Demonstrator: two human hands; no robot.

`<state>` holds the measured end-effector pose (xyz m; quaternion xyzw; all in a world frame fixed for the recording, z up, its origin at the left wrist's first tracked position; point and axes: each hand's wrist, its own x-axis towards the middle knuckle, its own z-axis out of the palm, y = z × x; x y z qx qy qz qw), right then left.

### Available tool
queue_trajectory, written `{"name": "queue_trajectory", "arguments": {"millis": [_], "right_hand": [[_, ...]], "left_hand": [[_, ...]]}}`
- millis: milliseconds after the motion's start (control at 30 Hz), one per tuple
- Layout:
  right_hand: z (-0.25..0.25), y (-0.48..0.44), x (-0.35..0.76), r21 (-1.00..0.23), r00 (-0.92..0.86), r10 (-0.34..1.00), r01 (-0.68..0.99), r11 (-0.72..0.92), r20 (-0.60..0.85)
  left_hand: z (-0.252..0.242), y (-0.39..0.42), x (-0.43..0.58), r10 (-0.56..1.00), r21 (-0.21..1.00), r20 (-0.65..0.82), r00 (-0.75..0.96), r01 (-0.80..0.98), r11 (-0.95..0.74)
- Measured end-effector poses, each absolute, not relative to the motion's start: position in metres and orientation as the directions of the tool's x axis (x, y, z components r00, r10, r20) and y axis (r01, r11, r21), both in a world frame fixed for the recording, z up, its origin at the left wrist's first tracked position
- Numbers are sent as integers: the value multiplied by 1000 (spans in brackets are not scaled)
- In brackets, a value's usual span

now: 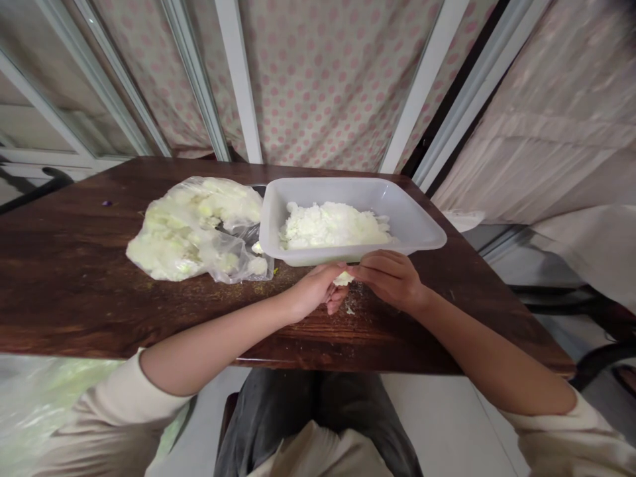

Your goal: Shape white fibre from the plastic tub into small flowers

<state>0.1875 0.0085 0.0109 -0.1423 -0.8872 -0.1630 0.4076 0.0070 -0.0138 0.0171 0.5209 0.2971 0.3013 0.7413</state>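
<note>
Just in front of the tub, my left hand (pixel 318 291) is closed around a small pale yellow-white piece with a ruffled edge (pixel 344 278). My right hand (pixel 390 279) meets it there, its fingertips pinched together at the top of the piece. What exactly lies between the right fingertips is hidden. Behind the hands stands a translucent white plastic tub (pixel 417 228), with a loose heap of pale, crumbly-looking bits (pixel 332 225) in its left and middle part. To the left lies a clear plastic bag (pixel 199 228) full of similar pale clumps; their kind is unclear.
Everything rests on a dark brown wooden table (pixel 79 285), with small crumbs (pixel 350 308) near the hands. A dark flat object shows between bag and tub. Behind are white frames and a pink-dotted curtain (pixel 318 86). A large plastic bag (pixel 44 397) sits below the table at left.
</note>
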Motion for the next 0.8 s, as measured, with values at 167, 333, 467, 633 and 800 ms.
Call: {"name": "queue_trajectory", "arguments": {"millis": [167,333,467,633,800], "right_hand": [[12,7,185,162,-630,127,380,911,766],[11,9,185,99,-598,151,364,926,787],[13,10,186,-42,-555,216,309,950,804],[20,9,187,-165,-378,328,403,900,866],[23,15,196,-263,-111,464,698,666,879]], "left_hand": [[19,-14,7,796,945,-132,591,-167,281],[20,-15,7,793,883,-131,596,-293,366],[21,-17,7,796,843,-126,593,-359,401],[24,-17,5,819,859,-204,536,-303,412],[24,-15,6,794,890,-303,526,-141,433]]}}
